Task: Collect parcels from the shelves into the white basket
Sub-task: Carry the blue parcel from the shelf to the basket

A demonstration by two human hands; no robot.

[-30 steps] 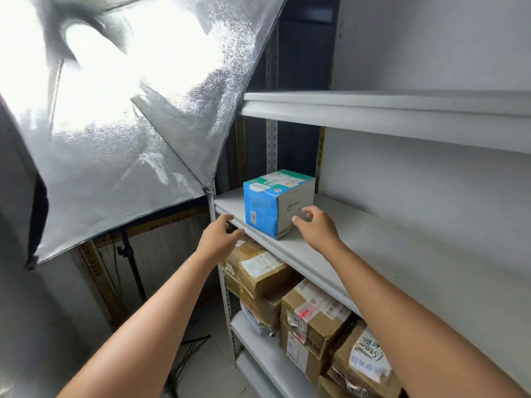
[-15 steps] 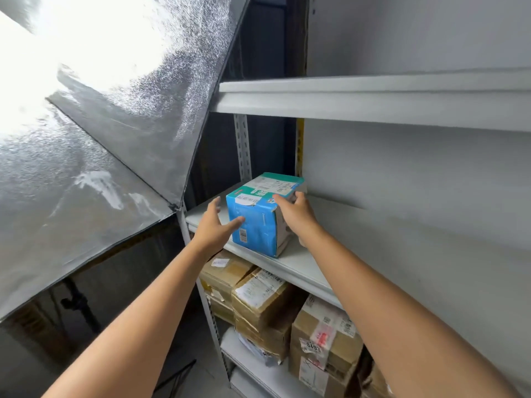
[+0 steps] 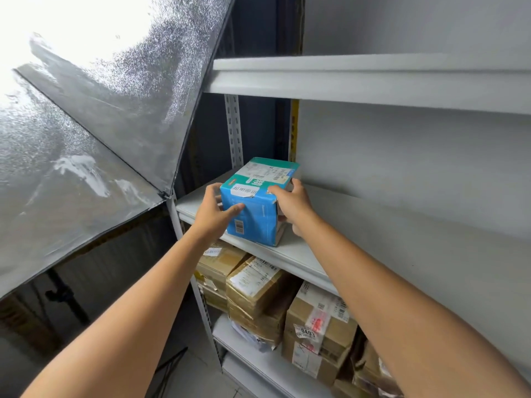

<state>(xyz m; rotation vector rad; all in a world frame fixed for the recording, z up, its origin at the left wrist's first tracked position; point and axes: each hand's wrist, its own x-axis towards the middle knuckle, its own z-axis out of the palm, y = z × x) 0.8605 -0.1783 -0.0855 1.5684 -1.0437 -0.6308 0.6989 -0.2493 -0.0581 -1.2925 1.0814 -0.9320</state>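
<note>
Grey wall [image 3: 402, 156] is backing a white metal rack [image 3: 233, 124]. At nine o'clock a silver light reflector [image 3: 86, 145] is filling the left of the view, with its dark stand [image 3: 61, 297] showing below at eight o'clock.

Just left of centre, the left hand [image 3: 214, 215] is gripping the blue parcel [image 3: 255, 209]. Its fingers [image 3: 212, 190] are wrapping round the parcel's left side and its thumb is pressing on the front face.

The parcel is sitting at the left front end of the middle shelf [image 3: 388, 225], with its white label facing up. Whether it is lifting off the board I cannot tell.

At the parcel's three o'clock, the right hand [image 3: 291, 206] is holding its right side, fingers curling over the top edge.

At six o'clock, brown cardboard boxes [image 3: 258, 291] are lying stacked under the middle shelf. At one o'clock an upper shelf [image 3: 373, 81] is running across.
</note>
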